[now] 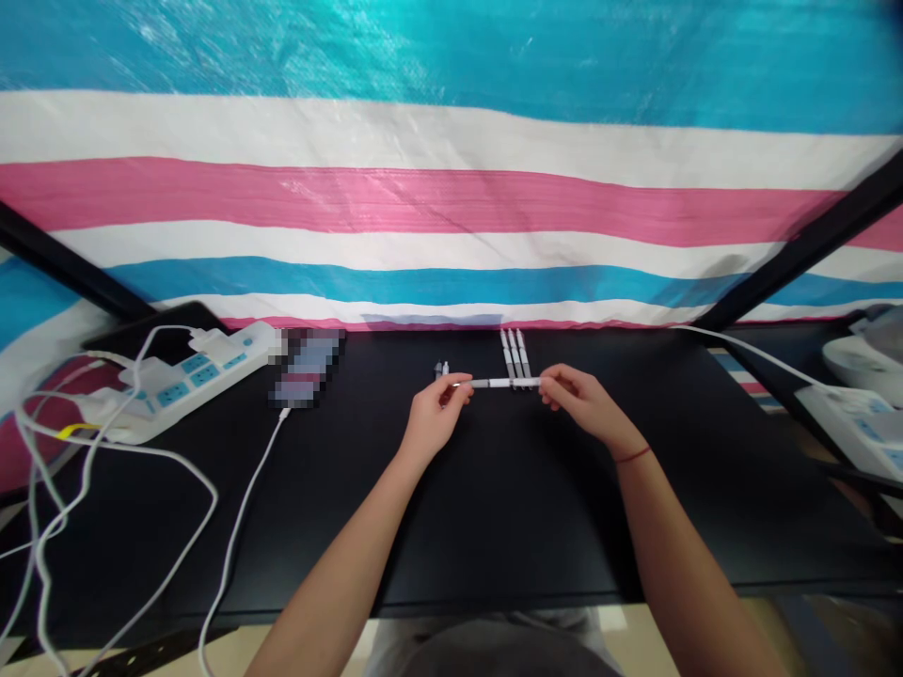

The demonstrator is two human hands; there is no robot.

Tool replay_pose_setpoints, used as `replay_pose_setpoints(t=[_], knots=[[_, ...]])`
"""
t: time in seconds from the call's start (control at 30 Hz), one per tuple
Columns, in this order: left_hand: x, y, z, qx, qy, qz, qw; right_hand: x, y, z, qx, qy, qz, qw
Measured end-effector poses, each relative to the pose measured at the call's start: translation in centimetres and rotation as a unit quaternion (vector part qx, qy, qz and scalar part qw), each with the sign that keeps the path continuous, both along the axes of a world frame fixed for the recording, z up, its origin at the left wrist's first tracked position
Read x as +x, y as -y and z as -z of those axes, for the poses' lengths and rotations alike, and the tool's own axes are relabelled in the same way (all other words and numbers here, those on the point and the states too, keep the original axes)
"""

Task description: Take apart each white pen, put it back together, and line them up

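Observation:
A white pen with a grey grip section is stretched level between my two hands, above the black table. My left hand pinches its left, grey end. On the other end, the fingers of my right hand are closed round the white tip. Just behind the held pen, several similar white pens lie side by side, pointing away from me. Small pen-like pieces lie just beyond my left hand, partly hidden by it.
A white power strip with plugs and tangled white cables lies at left. Beside it is a blurred phone on a charging cable. Another power strip sits far right. A striped sheet hangs behind the black table.

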State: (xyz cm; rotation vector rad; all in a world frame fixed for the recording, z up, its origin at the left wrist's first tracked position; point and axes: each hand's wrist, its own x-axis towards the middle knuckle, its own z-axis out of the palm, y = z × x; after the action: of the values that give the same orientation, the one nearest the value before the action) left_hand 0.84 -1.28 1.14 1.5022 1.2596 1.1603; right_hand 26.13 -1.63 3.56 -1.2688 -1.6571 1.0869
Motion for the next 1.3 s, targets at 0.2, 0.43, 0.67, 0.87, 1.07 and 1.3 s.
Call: replay_pose_setpoints(t=[0.2,0.43,0.67,0.87,1.07,1.3], knots=[[0.0,0.0,0.0,-0.01,0.016,-0.008,1.0,0.0,0.0,0.1,0.021,-0.038,0.014,0.999],[0.0,-0.1,0.1,-0.013,0.027,0.002,1.0,-0.4,-0.1,0.2,0.022,0.013,0.019,0.999],[0.0,-0.1,0.2,-0.018,0.031,0.01,0.999,-0.3,0.0,-0.1,0.037,0.047,0.014,0.998],[0.1,-0.4,0.3,-0.049,0.078,0.012,0.996,-0.5,0.1,-0.3,0.024,-0.033,0.015,0.999],[0.0,-0.3,0.2,-0.046,0.07,0.021,0.996,-0.2,0.1,0.1,0.027,-0.008,0.014,1.0],[0.5,0.7,-0.5,0.005,0.019,0.005,1.0,-0.6,0.4,-0.7,0.012,-0.056,0.025,0.998]])
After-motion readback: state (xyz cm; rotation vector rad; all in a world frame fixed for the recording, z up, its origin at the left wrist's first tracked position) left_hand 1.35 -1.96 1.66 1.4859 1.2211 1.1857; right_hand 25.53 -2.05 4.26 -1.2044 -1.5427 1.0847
